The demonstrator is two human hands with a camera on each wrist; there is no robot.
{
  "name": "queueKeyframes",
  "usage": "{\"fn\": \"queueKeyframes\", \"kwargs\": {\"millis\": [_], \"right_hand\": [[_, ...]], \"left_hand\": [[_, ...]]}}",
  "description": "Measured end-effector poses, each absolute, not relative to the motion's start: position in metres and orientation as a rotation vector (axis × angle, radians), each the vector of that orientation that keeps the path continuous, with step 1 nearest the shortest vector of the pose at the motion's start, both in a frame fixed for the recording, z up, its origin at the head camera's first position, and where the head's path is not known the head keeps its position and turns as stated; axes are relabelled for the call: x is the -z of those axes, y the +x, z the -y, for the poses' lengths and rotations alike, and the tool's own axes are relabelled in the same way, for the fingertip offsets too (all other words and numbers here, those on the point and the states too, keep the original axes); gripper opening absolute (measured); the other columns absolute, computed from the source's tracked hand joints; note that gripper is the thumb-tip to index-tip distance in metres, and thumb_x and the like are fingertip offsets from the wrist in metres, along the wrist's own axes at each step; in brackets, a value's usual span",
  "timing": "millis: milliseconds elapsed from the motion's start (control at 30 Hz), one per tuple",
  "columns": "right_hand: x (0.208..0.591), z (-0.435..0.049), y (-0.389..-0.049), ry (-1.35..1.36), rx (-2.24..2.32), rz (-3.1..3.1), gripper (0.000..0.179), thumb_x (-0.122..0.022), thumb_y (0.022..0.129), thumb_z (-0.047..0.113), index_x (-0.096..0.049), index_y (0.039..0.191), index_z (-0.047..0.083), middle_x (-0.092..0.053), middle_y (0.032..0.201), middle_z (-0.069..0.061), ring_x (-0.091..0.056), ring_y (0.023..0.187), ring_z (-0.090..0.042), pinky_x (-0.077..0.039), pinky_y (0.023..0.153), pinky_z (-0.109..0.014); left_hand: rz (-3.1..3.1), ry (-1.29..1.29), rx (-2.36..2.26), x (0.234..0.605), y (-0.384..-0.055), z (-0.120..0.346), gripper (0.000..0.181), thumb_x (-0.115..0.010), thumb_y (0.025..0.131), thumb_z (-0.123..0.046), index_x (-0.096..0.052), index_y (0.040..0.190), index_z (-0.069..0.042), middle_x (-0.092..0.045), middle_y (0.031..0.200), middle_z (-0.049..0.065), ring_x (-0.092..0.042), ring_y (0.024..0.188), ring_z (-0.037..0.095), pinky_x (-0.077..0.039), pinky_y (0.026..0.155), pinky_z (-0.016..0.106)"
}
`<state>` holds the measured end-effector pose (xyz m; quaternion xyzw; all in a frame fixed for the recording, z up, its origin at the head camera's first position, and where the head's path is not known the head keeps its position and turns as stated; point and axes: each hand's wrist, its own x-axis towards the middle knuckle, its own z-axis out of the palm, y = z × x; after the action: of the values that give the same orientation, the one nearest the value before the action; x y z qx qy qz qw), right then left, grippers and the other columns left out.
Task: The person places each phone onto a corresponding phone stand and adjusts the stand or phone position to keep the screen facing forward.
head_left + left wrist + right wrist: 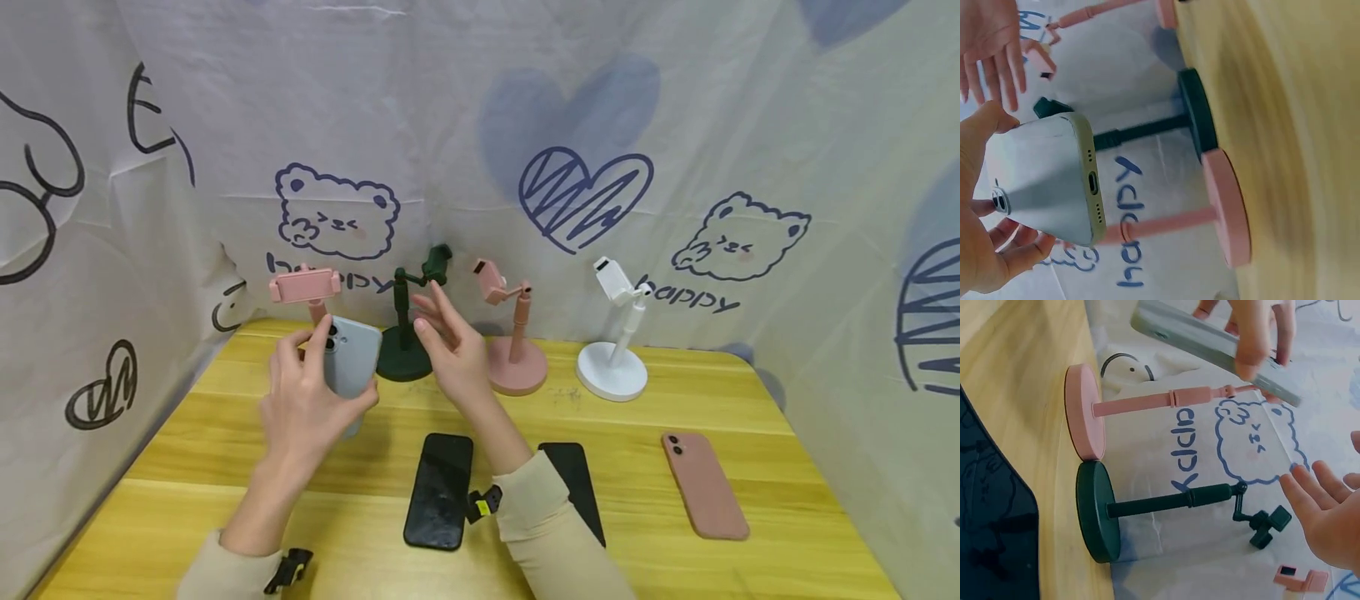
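Note:
My left hand (303,396) grips a light blue-grey smartphone (352,358) by its edges, thumb on one side and fingers on the other. The phone is raised off the table, its camera side towards me. Behind it stands a pink phone stand (306,286), its base hidden in the head view but visible in the left wrist view. My right hand (461,358) is in the air with fingers extended, holding nothing, in front of a dark green phone stand (405,358). In the right wrist view the phone (1191,344) is apart from the pink stand's base (1084,412).
Farther right stand another pink phone stand (517,367) and a white one (611,371). On the wooden table (360,508) lie a black phone (440,492), a second black phone (577,483) partly under the right sleeve, and a pink phone (705,485). A printed curtain (450,108) hangs behind.

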<state>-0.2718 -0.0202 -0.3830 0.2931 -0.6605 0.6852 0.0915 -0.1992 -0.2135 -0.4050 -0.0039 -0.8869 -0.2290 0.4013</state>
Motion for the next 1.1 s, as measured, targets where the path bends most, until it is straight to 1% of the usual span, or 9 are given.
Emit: {"fn": "queueKeyframes", "kwargs": {"millis": [100, 233, 367, 500, 600, 700, 867, 1000, 1100], "right_hand": [[0.387, 0.015, -0.267, 0.844, -2.068, 1.924, 0.055, -0.060, 0.106, 0.009, -0.045, 0.159, 0.013, -0.062, 0.146, -0.010, -0.061, 0.132, -0.029, -0.052, 0.107, -0.034], [0.392, 0.008, -0.263, 0.809, -2.101, 1.902, 0.049, -0.063, 0.104, 0.006, -0.053, 0.152, 0.007, -0.064, 0.142, -0.015, -0.063, 0.128, -0.032, -0.054, 0.104, -0.035], [0.395, 0.000, -0.261, 0.775, -2.101, 1.923, 0.041, -0.064, 0.103, 0.007, -0.061, 0.144, 0.004, -0.067, 0.138, -0.015, -0.065, 0.126, -0.030, -0.056, 0.102, -0.034], [0.398, -0.006, -0.259, 0.749, -2.079, 1.985, 0.037, -0.066, 0.102, 0.007, -0.065, 0.139, 0.003, -0.069, 0.134, -0.015, -0.066, 0.123, -0.029, -0.056, 0.102, -0.037], [0.399, -0.009, -0.257, 0.746, -2.054, 2.037, 0.037, -0.068, 0.101, 0.007, -0.066, 0.137, 0.002, -0.070, 0.131, -0.016, -0.067, 0.120, -0.030, -0.057, 0.100, -0.039], [0.398, -0.010, -0.257, 0.759, -2.013, 2.075, 0.035, -0.070, 0.100, 0.008, -0.068, 0.135, 0.001, -0.071, 0.127, -0.017, -0.068, 0.117, -0.031, -0.059, 0.097, -0.041], [0.399, -0.012, -0.259, 0.770, -1.966, 2.094, 0.032, -0.070, 0.100, 0.008, -0.069, 0.130, -0.002, -0.073, 0.119, -0.020, -0.072, 0.108, -0.031, -0.061, 0.091, -0.037], [0.399, -0.013, -0.258, 0.773, -1.980, 2.047, 0.030, -0.069, 0.100, 0.005, -0.069, 0.128, -0.006, -0.073, 0.116, -0.023, -0.074, 0.103, -0.034, -0.063, 0.085, -0.035], [0.397, -0.014, -0.257, 0.762, -2.018, 1.995, 0.029, -0.069, 0.099, 0.002, -0.069, 0.126, -0.008, -0.072, 0.114, -0.025, -0.074, 0.101, -0.037, -0.064, 0.082, -0.036]], "left_hand": [[2.218, -0.049, 0.588, 0.401, -0.202, 0.203, 0.102, -0.095, 0.065, -0.033, -0.049, 0.153, -0.009, -0.049, 0.132, 0.024, -0.053, 0.111, 0.043, -0.059, 0.061, 0.062], [2.185, -0.108, 0.588, 0.398, -0.206, 0.190, 0.102, -0.097, 0.063, -0.033, -0.052, 0.151, -0.008, -0.051, 0.132, 0.024, -0.055, 0.107, 0.043, -0.058, 0.073, 0.060], [2.166, -0.165, 0.599, 0.395, -0.210, 0.177, 0.100, -0.097, 0.063, -0.031, -0.053, 0.150, -0.007, -0.051, 0.133, 0.023, -0.055, 0.104, 0.041, -0.055, 0.080, 0.058], [2.188, -0.189, 0.611, 0.395, -0.211, 0.167, 0.100, -0.097, 0.064, -0.029, -0.052, 0.151, -0.010, -0.050, 0.135, 0.022, -0.054, 0.105, 0.041, -0.060, 0.066, 0.054], [2.192, -0.207, 0.601, 0.397, -0.212, 0.162, 0.100, -0.097, 0.064, -0.028, -0.051, 0.152, -0.013, -0.050, 0.136, 0.021, -0.054, 0.105, 0.041, -0.060, 0.061, 0.054], [2.190, -0.220, 0.593, 0.398, -0.213, 0.159, 0.100, -0.097, 0.065, -0.028, -0.051, 0.152, -0.014, -0.051, 0.135, 0.020, -0.055, 0.106, 0.040, -0.061, 0.061, 0.053], [2.190, -0.238, 0.581, 0.400, -0.213, 0.155, 0.099, -0.097, 0.067, -0.029, -0.051, 0.153, -0.015, -0.051, 0.135, 0.019, -0.055, 0.108, 0.038, -0.061, 0.058, 0.050], [2.172, -0.255, 0.568, 0.401, -0.213, 0.153, 0.099, -0.099, 0.067, -0.031, -0.051, 0.152, -0.016, -0.051, 0.134, 0.018, -0.055, 0.108, 0.037, -0.059, 0.055, 0.048], [2.148, -0.279, 0.567, 0.400, -0.211, 0.153, 0.101, -0.101, 0.066, -0.031, -0.051, 0.153, -0.016, -0.051, 0.133, 0.018, -0.056, 0.108, 0.037, -0.059, 0.056, 0.048]]}}
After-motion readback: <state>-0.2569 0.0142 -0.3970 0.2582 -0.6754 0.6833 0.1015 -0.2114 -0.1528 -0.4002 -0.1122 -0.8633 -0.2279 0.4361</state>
